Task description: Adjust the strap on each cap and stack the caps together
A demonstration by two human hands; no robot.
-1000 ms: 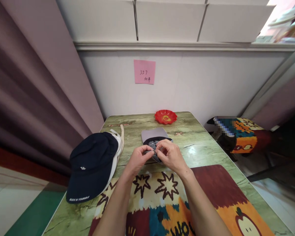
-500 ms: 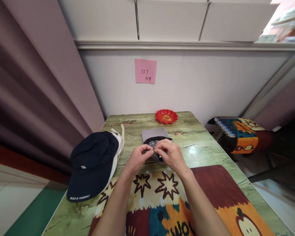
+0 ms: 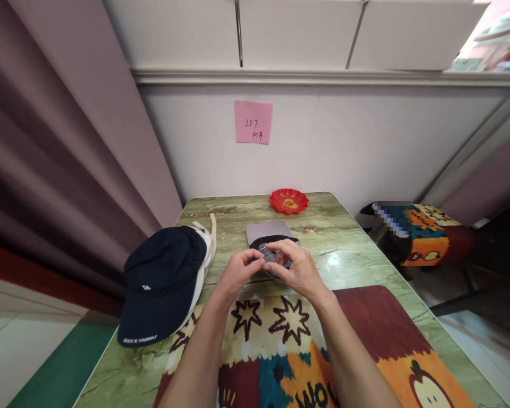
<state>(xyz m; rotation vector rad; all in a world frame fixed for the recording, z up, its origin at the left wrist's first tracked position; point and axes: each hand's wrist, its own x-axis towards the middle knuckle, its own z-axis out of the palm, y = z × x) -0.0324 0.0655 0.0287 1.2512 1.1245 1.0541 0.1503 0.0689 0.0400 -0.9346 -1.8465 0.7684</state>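
Observation:
A grey cap (image 3: pixel 268 230) with a dark inner band lies on the table, its brim toward the wall and its opening toward me. My left hand (image 3: pixel 240 271) is at the cap's near left side, thumb and forefinger pinched on something I cannot make out. My right hand (image 3: pixel 296 266) is over the cap's near right side, its fingers curled and its fingertips close to those of my left hand. What the fingers hold is too small to name. My hands hide the near part of the cap.
At the left edge of the table, a navy cap (image 3: pixel 164 277) rests over a white one with straps. A red scalloped dish (image 3: pixel 288 202) is by the wall. Nearest me lies a colourful mat (image 3: pixel 369 317). A stool with a patterned cover (image 3: pixel 429 232) stands at the right.
My right forefinger has lifted a little away from the thumb, and more of the cap's inside shows between my hands. The view has shifted slightly.

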